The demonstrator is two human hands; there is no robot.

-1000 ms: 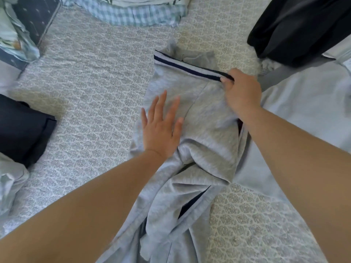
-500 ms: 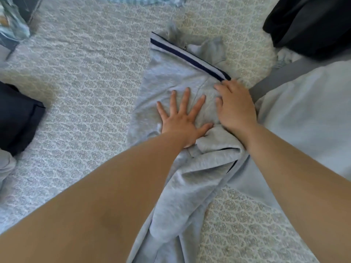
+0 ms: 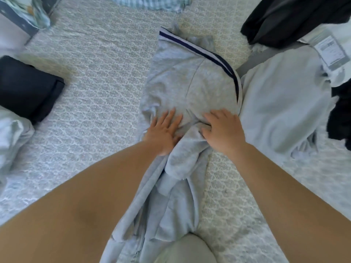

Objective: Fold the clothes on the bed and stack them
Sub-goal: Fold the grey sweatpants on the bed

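Note:
Light grey sweatpants (image 3: 191, 86) with a navy and white striped waistband lie lengthwise on the patterned bed cover (image 3: 98, 95), waistband at the far end. My left hand (image 3: 164, 130) presses flat on the fabric below the waist, fingers spread. My right hand (image 3: 224, 130) rests beside it on the right, fingers bent into a bunched fold of the grey fabric. The legs of the sweatpants run crumpled toward me between my forearms.
A pale blue-grey garment (image 3: 281, 103) lies spread at the right, touching the sweatpants. Black clothes (image 3: 292, 18) are heaped at the far right. A folded dark navy item (image 3: 28, 86) sits at the left edge, a checked cloth (image 3: 152, 1) at the top.
Both hands have slid down the sweatpants from the waistband toward me, smoothing the upper part flat. Fabric has bunched up under and below my right hand.

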